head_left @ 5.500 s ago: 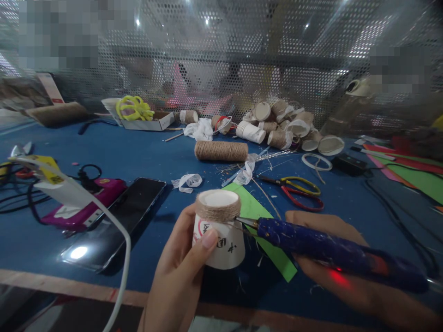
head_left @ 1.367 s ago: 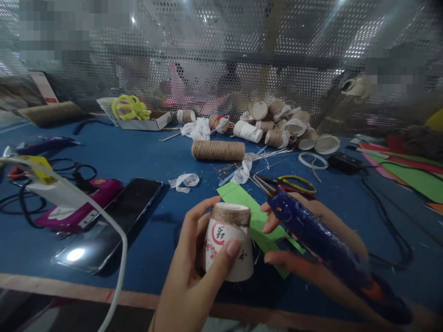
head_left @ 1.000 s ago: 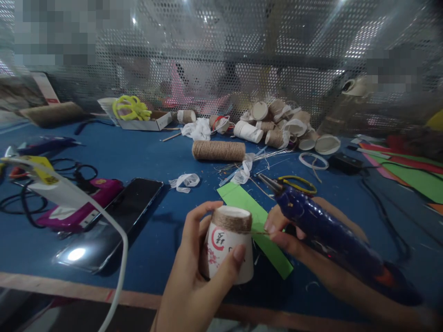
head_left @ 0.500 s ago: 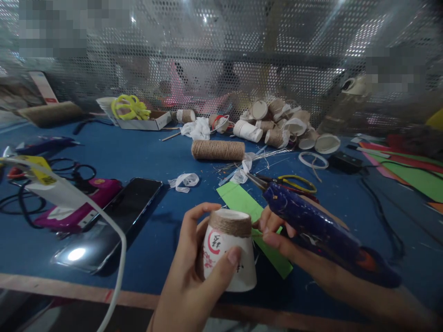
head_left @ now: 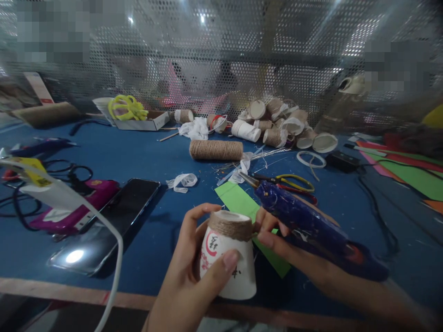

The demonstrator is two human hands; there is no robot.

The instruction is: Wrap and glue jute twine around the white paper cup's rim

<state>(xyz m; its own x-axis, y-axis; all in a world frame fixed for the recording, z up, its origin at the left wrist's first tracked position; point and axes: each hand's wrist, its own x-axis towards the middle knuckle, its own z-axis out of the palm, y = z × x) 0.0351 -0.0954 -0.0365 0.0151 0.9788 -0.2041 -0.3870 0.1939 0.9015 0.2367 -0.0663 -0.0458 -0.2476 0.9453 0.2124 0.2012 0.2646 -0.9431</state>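
My left hand (head_left: 204,272) is wrapped round a white paper cup (head_left: 238,281) held upside down, its narrow end up. Red and black print marks its side. Brown twine (head_left: 230,225) circles the cup's upper end in several tight rows. At the cup's right side, my right hand (head_left: 277,235) pinches the twine's end between thumb and finger. A dark blue glue gun (head_left: 304,221) lies along that same hand, nozzle pointing up and left. Its grip is partly hidden. Beneath the hands is a green paper strip (head_left: 238,198) on the table.
A spool of twine (head_left: 216,150) lies ahead, with wrapped cups (head_left: 277,122) piled behind it. Pliers (head_left: 294,182) rest beyond the glue gun. At left are a phone (head_left: 114,216), a magenta power strip (head_left: 100,189) and a white cable (head_left: 119,258). Coloured paper (head_left: 411,175) lies right.
My right hand has come closer to the cup, and the stretch of twine between them is shorter. The cup has dipped slightly. The whole view has shifted a little.
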